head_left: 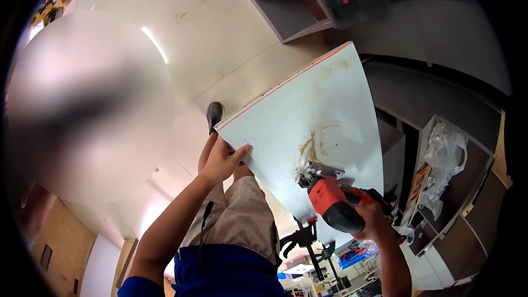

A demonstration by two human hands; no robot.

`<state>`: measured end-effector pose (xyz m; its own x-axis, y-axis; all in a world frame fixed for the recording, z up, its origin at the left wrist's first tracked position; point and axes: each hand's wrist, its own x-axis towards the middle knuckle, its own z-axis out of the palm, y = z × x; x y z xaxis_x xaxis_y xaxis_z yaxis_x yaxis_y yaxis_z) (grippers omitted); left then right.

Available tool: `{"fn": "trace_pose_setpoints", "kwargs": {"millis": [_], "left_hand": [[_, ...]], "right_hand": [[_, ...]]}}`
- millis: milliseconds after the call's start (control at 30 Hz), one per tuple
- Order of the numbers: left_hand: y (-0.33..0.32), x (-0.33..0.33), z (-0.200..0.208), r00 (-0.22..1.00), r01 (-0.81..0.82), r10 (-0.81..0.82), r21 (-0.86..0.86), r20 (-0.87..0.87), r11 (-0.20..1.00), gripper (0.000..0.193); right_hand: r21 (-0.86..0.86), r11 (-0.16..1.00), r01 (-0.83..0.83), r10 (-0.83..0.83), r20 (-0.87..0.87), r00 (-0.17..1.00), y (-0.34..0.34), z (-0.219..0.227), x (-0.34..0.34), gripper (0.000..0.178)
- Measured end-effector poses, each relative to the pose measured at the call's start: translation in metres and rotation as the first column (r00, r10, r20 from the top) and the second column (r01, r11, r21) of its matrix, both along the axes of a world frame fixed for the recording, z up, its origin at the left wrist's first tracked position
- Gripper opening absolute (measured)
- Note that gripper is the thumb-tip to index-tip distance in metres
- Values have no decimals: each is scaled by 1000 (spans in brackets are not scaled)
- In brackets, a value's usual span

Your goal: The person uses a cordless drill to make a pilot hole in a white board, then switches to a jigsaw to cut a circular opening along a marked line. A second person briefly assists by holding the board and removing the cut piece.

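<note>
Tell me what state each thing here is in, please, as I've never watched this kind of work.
Left hand: at the board's edge, thumb on top.
Right hand: closed around the jigsaw's handle.
Red-and-black jigsaw: held, set against the board; running or stopped, cannot tell.
White board: dusty, marked with brown smears.
Black clamp: at the board's lower edge; tightness cannot be told.
Clear plastic bag: crumpled.

A: Jigsaw [336, 203]?
B: On the laminated board [275, 132], right of centre.
A: Bar clamp [303, 236]?
B: Lower centre, at the board's lower edge.
A: Plastic bag [446, 151]?
B: Frame right, in the open cabinet [440, 91].
</note>
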<state>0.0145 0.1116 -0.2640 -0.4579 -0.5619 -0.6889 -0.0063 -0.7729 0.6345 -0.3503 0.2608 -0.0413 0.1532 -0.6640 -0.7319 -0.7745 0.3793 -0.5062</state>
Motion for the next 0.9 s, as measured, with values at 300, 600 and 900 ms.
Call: {"fn": "trace_pose_setpoints", "kwargs": {"millis": [300, 600, 900], "left_hand": [[0, 4, -3, 999, 30, -31, -41, -28, 999, 65], [1, 2, -3, 1000, -1, 1, 20, -7, 1000, 64], [-2, -2, 27, 890, 224, 48, -526, 454, 820, 74]], "right_hand": [[3, 999, -37, 37, 30, 999, 0, -4, -3, 44], [-42, 997, -61, 62, 22, 998, 2, -4, -2, 46], [-11, 1000, 2, -2, -6, 1000, 19, -4, -8, 47]]}}
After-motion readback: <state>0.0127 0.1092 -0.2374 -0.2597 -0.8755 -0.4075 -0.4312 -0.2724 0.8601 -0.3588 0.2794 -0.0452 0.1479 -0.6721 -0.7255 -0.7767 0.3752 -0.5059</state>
